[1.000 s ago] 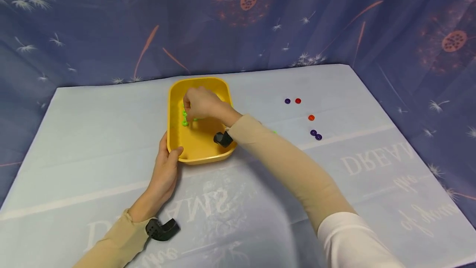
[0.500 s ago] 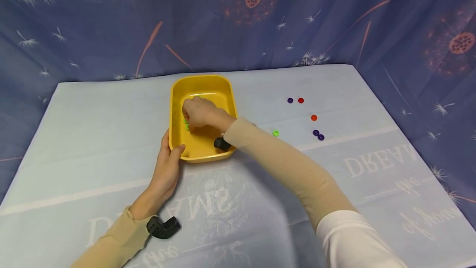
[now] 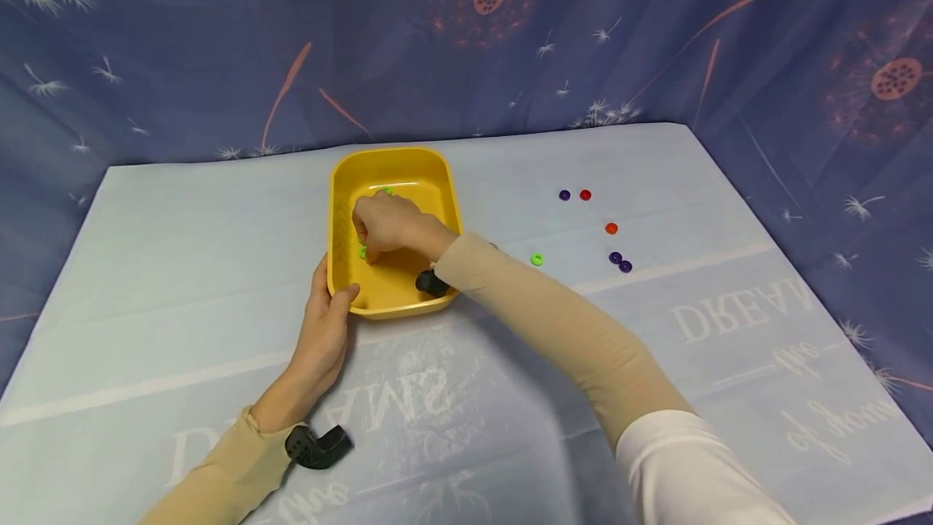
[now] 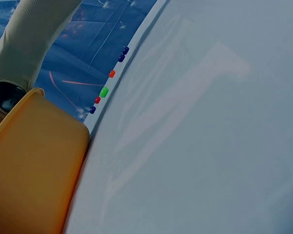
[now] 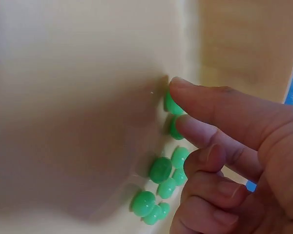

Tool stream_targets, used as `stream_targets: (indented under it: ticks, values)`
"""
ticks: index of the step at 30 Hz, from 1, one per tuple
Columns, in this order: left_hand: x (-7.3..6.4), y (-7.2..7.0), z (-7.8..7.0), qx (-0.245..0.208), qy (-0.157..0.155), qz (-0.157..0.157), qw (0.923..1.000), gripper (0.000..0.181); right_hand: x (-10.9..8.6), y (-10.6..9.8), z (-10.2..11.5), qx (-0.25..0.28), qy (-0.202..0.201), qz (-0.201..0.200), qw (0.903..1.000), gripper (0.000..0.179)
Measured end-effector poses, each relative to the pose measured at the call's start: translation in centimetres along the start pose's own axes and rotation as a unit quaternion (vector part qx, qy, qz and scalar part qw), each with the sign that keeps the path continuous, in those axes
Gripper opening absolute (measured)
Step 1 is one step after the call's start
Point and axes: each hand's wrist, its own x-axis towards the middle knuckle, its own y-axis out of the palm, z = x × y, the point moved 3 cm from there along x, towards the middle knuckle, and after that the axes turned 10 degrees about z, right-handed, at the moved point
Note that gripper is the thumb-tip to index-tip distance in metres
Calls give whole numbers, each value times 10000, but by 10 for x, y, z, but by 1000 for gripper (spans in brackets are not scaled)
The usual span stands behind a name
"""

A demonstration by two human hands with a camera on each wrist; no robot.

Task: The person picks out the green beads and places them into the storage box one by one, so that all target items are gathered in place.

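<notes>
My left hand (image 3: 328, 335) grips the near left corner of a yellow tray (image 3: 394, 302), its thumb over the rim and its fingers outside. Inside the tray, my right hand (image 3: 386, 221) points down near the left wall. The right wrist view shows thumb and forefinger on either side of a green bead (image 5: 172, 103) at the end of a row, the other fingers curled back. A second green bead (image 5: 176, 128) sits right at the lower fingertip. Several more green beads (image 5: 161, 170) lie along the row. In the left wrist view the tray's outer wall (image 4: 39, 165) shows, without the left hand.
On the white tablecloth right of the tray lie a lone green bead (image 3: 537, 259), an orange bead (image 3: 611, 228), a red bead (image 3: 585, 195) and several purple beads (image 3: 615, 258). A patterned blue curtain (image 3: 408, 39) hangs behind the table. My right sleeve (image 3: 561, 314) crosses over the tray's right rim.
My right hand has moved down and slightly nearer inside the tray. A green bead at the tray's far end and one on the cloth now show. The left hand keeps its grip.
</notes>
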Motion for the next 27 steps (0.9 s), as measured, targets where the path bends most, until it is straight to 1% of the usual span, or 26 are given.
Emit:
stream_targets:
  ticks: [4,7,10,12,15,18,20,23,27]
  values:
    - [-1,0,1,-3,-55,2,10000,67,-3,-5,-1,142,-61,-101,9998,16]
    - [-1,0,2,-6,-68,31,10000,67,-10,-13,-1,294,-178,-228,9991,13]
    - [-1,1,1,-15,-50,53,10000,67,-22,-24,-4,564,-329,-408,9970,11]
    - [0,2,1,-12,-61,44,10000,67,-34,-31,-9,786,-477,-634,9937,12]
    - [1,3,-1,3,-86,26,10000,67,-59,-40,-26,1156,-735,-1118,9842,11]
    - [2,3,-2,6,-68,12,10000,67,-85,-43,-52,1529,-735,-1565,9730,11]
    - [2,3,-2,-10,-45,3,10000,67,-101,-41,-70,1851,-565,-1764,9651,11]
    - [1,3,-1,-33,-69,-33,10000,68,-120,-35,-95,2261,-264,-1983,9533,11]
    - [0,2,0,-62,-119,-72,9999,68,-136,-23,-119,2619,89,-2162,9405,12]
